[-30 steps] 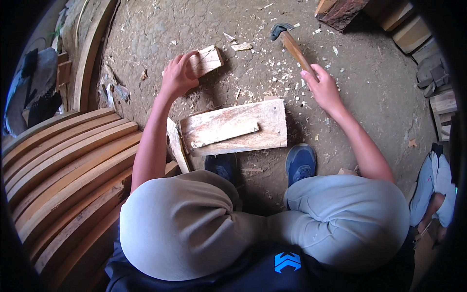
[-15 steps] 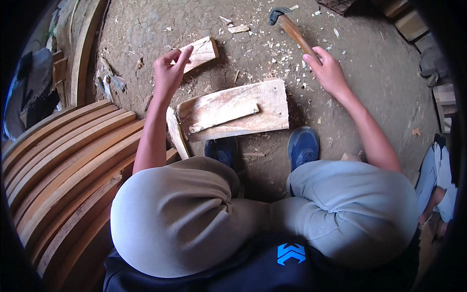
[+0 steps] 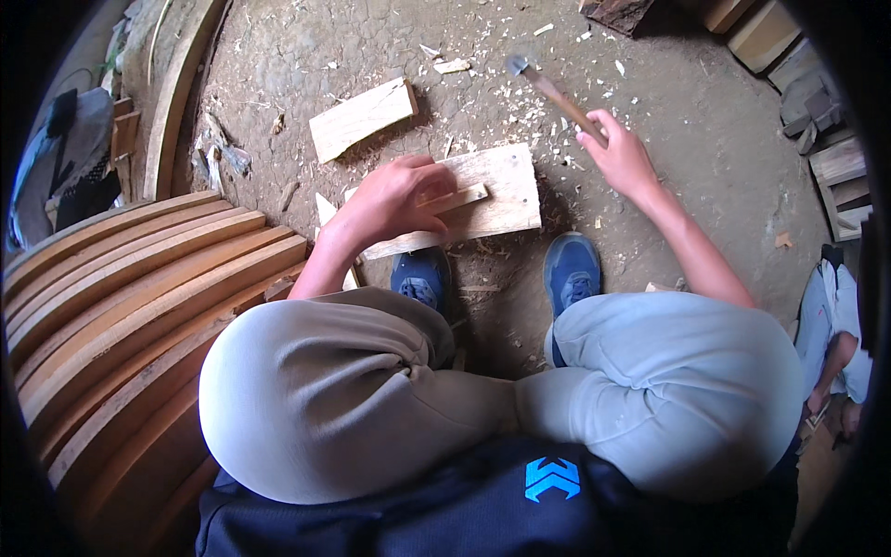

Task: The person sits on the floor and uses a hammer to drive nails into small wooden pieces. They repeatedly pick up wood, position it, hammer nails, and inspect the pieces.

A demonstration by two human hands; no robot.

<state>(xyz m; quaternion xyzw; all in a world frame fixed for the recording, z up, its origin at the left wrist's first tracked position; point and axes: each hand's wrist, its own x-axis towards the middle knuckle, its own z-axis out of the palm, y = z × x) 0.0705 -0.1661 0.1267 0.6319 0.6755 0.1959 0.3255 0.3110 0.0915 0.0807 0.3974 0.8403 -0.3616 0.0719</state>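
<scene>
My left hand (image 3: 397, 199) is over a wide pale board (image 3: 506, 200) lying near my feet. Its thumb and fingers close around a narrow strip of wood (image 3: 471, 198) on top of the board; the palm hides the strip's other end. Out to the right, my right hand (image 3: 619, 153) grips the wooden handle of a hammer (image 3: 566, 105). The hammer's dark head points away from me, above the ground and slightly blurred. Beyond the board lies a short wood block (image 3: 365, 118), apart from both hands.
Curved wooden pieces (image 3: 158, 269) are stacked along my left. Chips and splinters (image 3: 452, 66) litter the dirt floor (image 3: 733, 176). More cut wood (image 3: 763, 37) stands at the far right. A person's arm and pale clothing (image 3: 835, 343) show at the right edge.
My left hand has left the short block and come back toward me onto the narrow strip. The hammer stays in my right hand, nearly in place.
</scene>
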